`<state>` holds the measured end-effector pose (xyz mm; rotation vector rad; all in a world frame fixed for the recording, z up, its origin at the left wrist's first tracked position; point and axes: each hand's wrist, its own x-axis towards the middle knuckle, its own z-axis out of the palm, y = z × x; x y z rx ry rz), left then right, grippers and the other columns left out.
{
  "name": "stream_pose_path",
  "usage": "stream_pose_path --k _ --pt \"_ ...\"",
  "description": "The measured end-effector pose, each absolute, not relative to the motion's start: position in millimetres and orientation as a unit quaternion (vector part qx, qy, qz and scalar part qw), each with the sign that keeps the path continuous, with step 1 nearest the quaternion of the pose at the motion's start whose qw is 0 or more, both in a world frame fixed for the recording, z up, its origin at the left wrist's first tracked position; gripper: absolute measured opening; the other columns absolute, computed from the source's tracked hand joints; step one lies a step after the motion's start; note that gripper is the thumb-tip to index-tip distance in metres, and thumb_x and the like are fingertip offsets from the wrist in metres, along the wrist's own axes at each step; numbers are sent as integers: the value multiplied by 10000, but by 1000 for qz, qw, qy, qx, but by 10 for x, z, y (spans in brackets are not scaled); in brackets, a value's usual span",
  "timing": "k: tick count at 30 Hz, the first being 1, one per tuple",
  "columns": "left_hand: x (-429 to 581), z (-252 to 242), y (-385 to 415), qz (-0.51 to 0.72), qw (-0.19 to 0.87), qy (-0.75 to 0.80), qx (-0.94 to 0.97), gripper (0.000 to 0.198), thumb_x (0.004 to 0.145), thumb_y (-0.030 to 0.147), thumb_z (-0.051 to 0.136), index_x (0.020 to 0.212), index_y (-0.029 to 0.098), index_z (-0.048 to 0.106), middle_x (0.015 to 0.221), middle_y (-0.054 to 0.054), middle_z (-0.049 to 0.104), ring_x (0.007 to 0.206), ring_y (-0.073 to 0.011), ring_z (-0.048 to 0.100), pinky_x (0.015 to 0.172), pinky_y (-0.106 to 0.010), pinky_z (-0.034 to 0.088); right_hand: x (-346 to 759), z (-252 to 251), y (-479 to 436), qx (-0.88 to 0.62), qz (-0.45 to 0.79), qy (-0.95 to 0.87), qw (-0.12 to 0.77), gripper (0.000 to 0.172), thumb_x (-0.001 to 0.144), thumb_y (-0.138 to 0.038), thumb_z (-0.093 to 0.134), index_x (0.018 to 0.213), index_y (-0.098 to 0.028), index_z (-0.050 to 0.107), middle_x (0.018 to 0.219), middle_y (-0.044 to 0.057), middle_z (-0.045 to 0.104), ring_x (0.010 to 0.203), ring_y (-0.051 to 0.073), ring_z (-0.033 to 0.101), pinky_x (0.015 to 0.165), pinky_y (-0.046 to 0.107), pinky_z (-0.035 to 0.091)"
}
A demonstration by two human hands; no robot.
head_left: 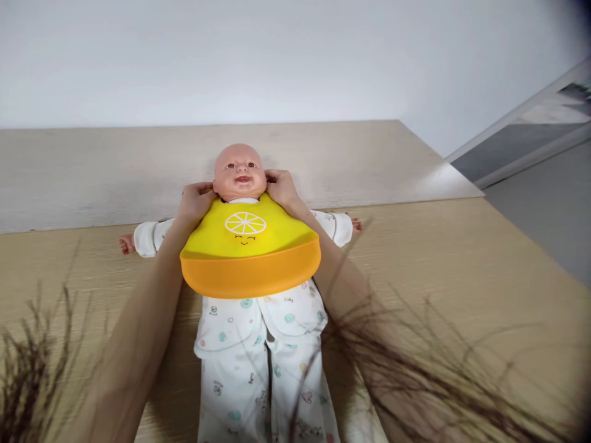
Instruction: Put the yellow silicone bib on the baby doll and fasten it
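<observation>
A baby doll (239, 169) lies on its back, its arms spread wide. It wears a white printed top and trousers (240, 381). Over its chest is a yellow silicone bib (217, 224) with a lemon-slice print and an orange catch pocket (252, 274). My left hand (197, 200) is closed at the bib's neck edge, on the left of the doll's head. On the other side, my right hand (281, 186) pinches the bib's neck edge close to the doll's cheek. Both sets of fingertips are partly hidden behind the doll's head and neck.
The doll rests on a light wooden tabletop (438, 277). A paler board (92, 172) lies along the back, against a white wall (207, 61). Strands of dark hair (438, 338) hang across the lower part of the view.
</observation>
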<state>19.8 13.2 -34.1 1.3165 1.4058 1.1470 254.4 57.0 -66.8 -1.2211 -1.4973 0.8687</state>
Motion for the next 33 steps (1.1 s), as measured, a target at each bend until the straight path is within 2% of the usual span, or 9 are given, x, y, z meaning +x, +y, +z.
stream_pose_path --k 14,19,23,33 --pt "206 -314 116 474 389 581 536 242 669 233 667 842 110 781 658 -19 649 589 -111 502 560 -219 398 2519 -679 579 -520 349 -597 502 314 658 -96 507 860 -132 744 886 63 761 849 204 690 893 372 562" --pt "197 -349 138 485 393 580 523 358 662 286 679 942 95 795 752 -48 706 644 -141 550 618 -253 442 2525 -688 579 -521 334 -609 497 279 675 -127 512 857 -133 723 850 51 746 818 191 674 850 350 563" --pt "189 -368 158 503 366 585 519 364 648 296 686 933 102 800 801 -60 734 703 -164 583 678 -274 476 2510 -677 558 -518 330 -609 501 278 670 -131 497 843 -130 713 829 49 738 811 190 667 827 339 557" --pt "199 -338 147 494 378 585 521 319 677 282 658 902 98 789 850 -89 745 747 -195 615 701 -299 494 2516 -645 534 -525 341 -611 485 264 663 -137 501 838 -127 699 869 71 745 828 195 668 812 337 554"
